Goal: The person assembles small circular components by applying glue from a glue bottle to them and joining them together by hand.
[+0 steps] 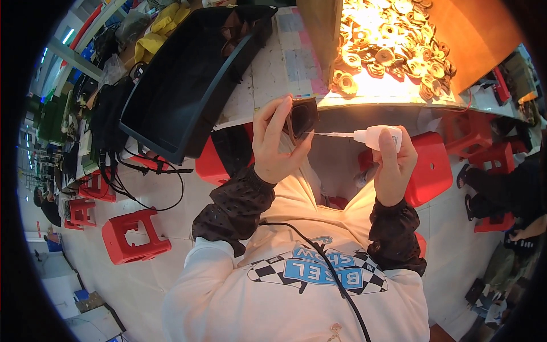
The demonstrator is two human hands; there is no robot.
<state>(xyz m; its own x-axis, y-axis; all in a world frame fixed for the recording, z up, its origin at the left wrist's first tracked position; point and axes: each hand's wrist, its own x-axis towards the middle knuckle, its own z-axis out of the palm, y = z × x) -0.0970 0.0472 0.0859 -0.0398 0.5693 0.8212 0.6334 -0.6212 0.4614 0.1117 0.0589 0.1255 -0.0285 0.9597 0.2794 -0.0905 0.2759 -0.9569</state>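
Note:
My left hand (274,149) holds up a small brown leather piece (303,118), shaped like a pouch with a dark inner side, between thumb and fingers at the table's near edge. My right hand (396,168) is wrapped round a small white squeeze bottle (371,137) lying nearly level. From the bottle a long thin nozzle (333,134) points left, its tip at the lower edge of the leather piece beside my left thumb. Whether the tip touches the leather, I cannot tell.
A black tray (188,97) with some brown pieces (235,31) stands on the table (250,91) at the left. Brightly lit ring-shaped brown pieces (384,56) lie heaped between wooden panels (484,34). Red stools (135,236) stand around, and a person (501,185) is at the right.

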